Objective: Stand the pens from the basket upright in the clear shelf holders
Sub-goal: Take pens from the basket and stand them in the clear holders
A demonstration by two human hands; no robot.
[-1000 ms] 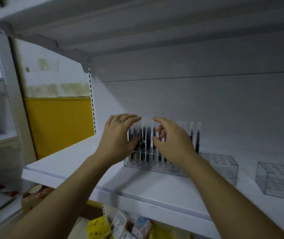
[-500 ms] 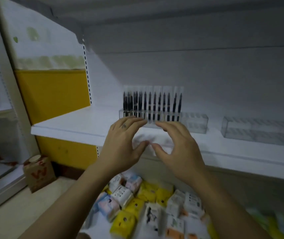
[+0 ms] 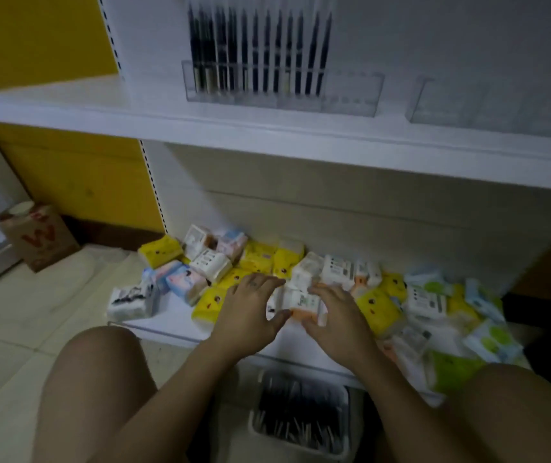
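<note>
Both grips released; nothing grasped.
Left grip (image 3: 247,315) and right grip (image 3: 337,317) are spread over tissue packs (image 3: 258,259); pens (image 3: 297,416) are seen in the basket (image 3: 344,429) below both grips. Packs could be dislodged if brushed.

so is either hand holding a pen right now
No, the left hand and right hand are open with no pen in them, above the tissue packs, and the pens lie in the basket below.
</note>
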